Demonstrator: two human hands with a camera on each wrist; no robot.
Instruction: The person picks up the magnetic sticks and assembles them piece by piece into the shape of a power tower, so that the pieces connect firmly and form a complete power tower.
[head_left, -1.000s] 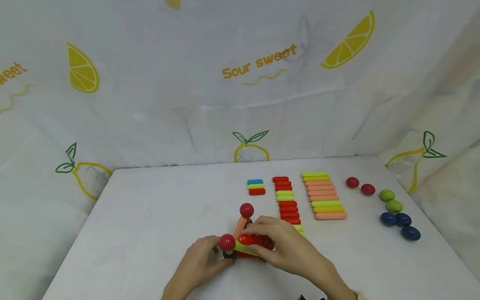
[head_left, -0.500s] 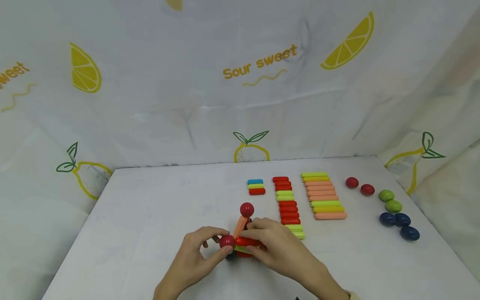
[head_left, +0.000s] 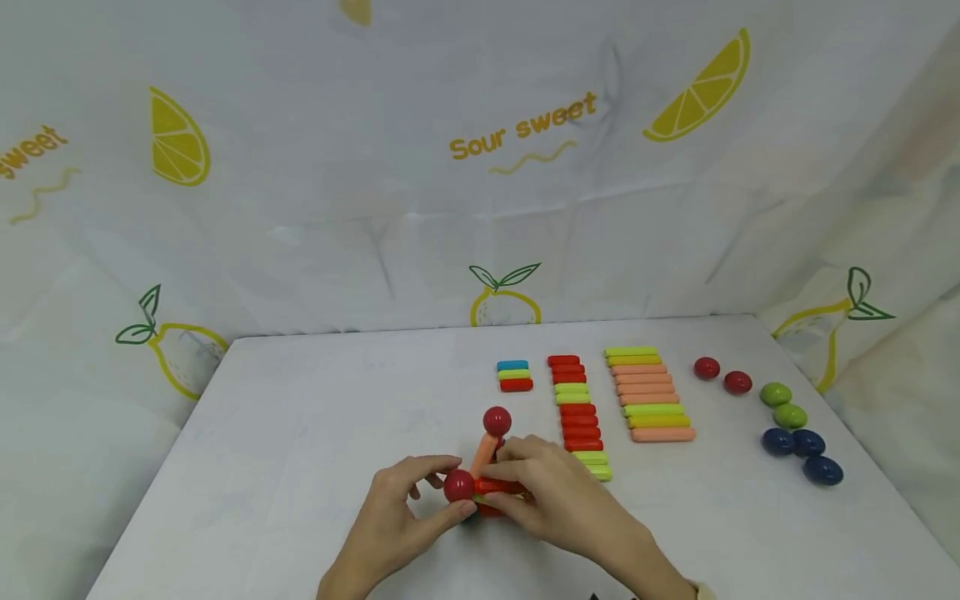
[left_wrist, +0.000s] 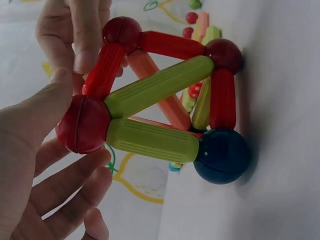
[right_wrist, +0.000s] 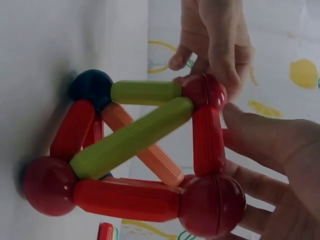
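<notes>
A frame of magnetic rods and balls stands on the table before me. My left hand point(head_left: 401, 512) pinches its upper left red ball point(left_wrist: 82, 124) between thumb and fingers. With thumb and fingertips my right hand point(head_left: 562, 500) grips a short red rod point(right_wrist: 207, 140) along the top. That rod spans two upper red balls and touches both in the right wrist view. Below it, a long green rod point(right_wrist: 132, 137) runs diagonally down to a lower red ball point(right_wrist: 50, 185). A short green rod point(left_wrist: 152, 140) joins the pinched ball to a dark blue ball point(left_wrist: 222, 156) at the base.
Behind and right of the frame lie short red rods point(head_left: 580, 421) and green ones in a column. Longer orange rods point(head_left: 643, 378), yellow and green ones form another. Loose red balls point(head_left: 707, 368), green balls point(head_left: 791, 416) and blue balls point(head_left: 823, 471) sit far right.
My left hand has risen from the frame's lower front to pinch the upper red ball. The right hand has shifted slightly left, bringing the red rod's end against that ball.
</notes>
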